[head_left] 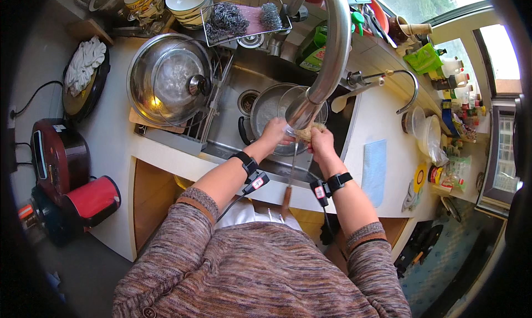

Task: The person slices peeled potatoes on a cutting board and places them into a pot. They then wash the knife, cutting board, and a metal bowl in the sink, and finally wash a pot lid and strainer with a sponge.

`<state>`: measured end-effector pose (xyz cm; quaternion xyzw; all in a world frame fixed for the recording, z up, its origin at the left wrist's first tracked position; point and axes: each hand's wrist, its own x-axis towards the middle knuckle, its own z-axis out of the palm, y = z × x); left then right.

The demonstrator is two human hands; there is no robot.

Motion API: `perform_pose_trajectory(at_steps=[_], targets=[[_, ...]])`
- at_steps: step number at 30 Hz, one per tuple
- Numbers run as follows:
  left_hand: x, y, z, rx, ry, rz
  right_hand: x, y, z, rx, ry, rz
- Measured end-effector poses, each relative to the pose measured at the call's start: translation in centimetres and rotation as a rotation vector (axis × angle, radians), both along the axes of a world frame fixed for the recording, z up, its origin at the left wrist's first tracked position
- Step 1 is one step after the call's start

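Note:
Both my hands are over the sink, below the curved metal faucet (331,57). My left hand (275,133) is closed at the upper end of a long metal utensil with a wooden handle (286,197). The handle points down toward me, past the sink's front edge, and the utensil's head is mostly hidden by fingers and faucet. My right hand (322,143) pinches a tan, fibrous scrubbing pad (306,133) against that upper end. Beneath my hands a metal pan (266,110) with a black side handle sits in the sink (235,99).
On the left, a large pot with a glass lid (176,79) stands beside the sink. A wire rack (249,19) with steel scourers hangs at the back. A wooden-looking spoon (354,96) lies at the right rim. A blue cloth (374,171) lies on the right counter.

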<state>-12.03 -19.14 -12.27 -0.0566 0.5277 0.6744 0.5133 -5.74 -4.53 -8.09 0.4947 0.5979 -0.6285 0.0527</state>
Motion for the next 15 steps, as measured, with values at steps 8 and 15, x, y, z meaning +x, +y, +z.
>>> perform_pose_trajectory(at_steps=[8,15], targets=[[4.9,-0.3,0.3,-0.075,-0.041,0.005,0.0,-1.2,-3.3,-0.088,-0.025,0.049],[2.5,-2.4,0.5,-0.153,0.026,-0.169,-2.5,5.1,-3.0,0.769,0.023,0.485]])
